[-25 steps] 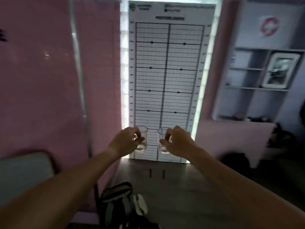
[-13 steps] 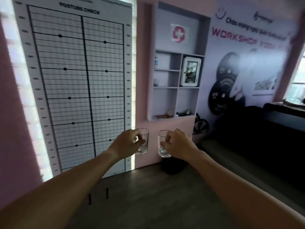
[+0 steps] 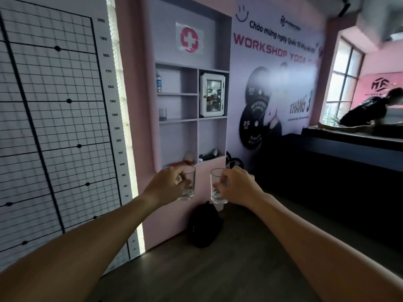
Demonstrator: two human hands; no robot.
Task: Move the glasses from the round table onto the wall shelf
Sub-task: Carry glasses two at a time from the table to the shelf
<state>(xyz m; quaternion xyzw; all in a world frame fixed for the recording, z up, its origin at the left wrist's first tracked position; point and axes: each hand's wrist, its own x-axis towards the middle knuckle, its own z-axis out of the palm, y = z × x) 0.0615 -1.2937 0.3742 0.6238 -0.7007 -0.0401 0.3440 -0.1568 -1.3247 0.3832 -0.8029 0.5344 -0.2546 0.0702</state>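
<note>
The carrying step looks under way: both glasses are held in the air, below and in front of the grey recessed wall shelf [image 3: 192,120]. The left hand [image 3: 165,186] grips one clear glass tumbler [image 3: 188,185], and the right hand [image 3: 237,186] grips the other clear tumbler [image 3: 217,186]. Next they likely need lifting into a free compartment.

Both arms outstretched, left hand [image 3: 165,185] and right hand [image 3: 238,186] clenched, level

Left hand [image 3: 166,185] grips one clear glass [image 3: 188,185]; right hand [image 3: 236,186] grips a second glass [image 3: 217,185], both upright, apart, in mid-air. Wall shelf [image 3: 192,120] stands ahead, holding a water bottle [image 3: 158,82], a small cabinet [image 3: 212,95] and possibly another glass [image 3: 162,114].
</note>
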